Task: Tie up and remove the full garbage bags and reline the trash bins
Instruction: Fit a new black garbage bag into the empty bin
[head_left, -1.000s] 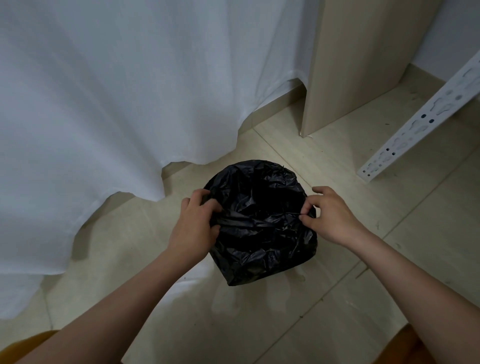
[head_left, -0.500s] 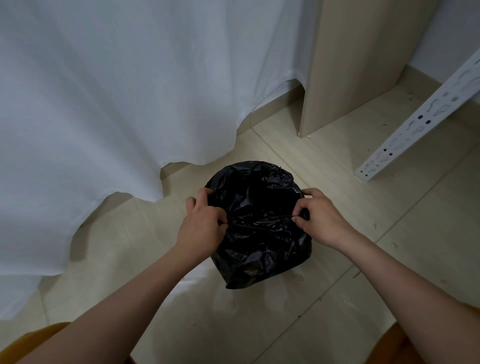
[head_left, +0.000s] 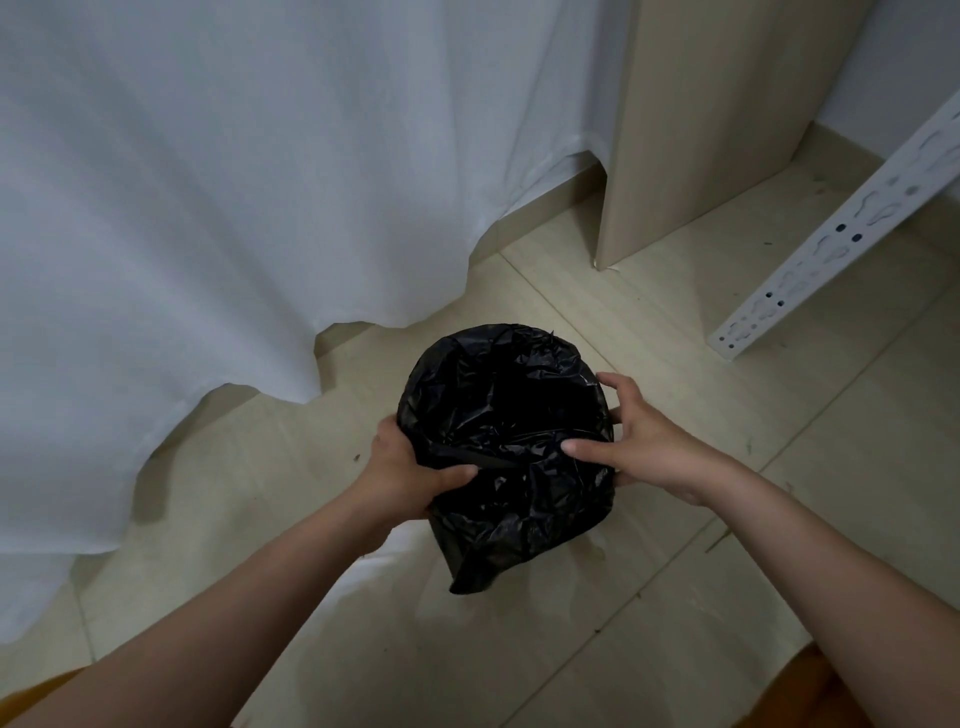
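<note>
Left hand (head_left: 410, 470): curled round the near-left rim of the bin, thumb pressing the black film down.
Right hand (head_left: 641, 441): fingers spread and wrapped over the right rim, thumb on the film.
Black garbage bag (head_left: 511, 457): lines a small bin on the tiled floor (head_left: 675, 597), mouth open, edge folded over the outside; the bin itself is hidden under it.
Progress: relining looks nearly finished here; only snugging the overhang seems left. No tied bag is in view.
Beyond: white curtain (head_left: 234, 182), wooden panel (head_left: 701, 119), perforated white rail (head_left: 841, 234).
</note>
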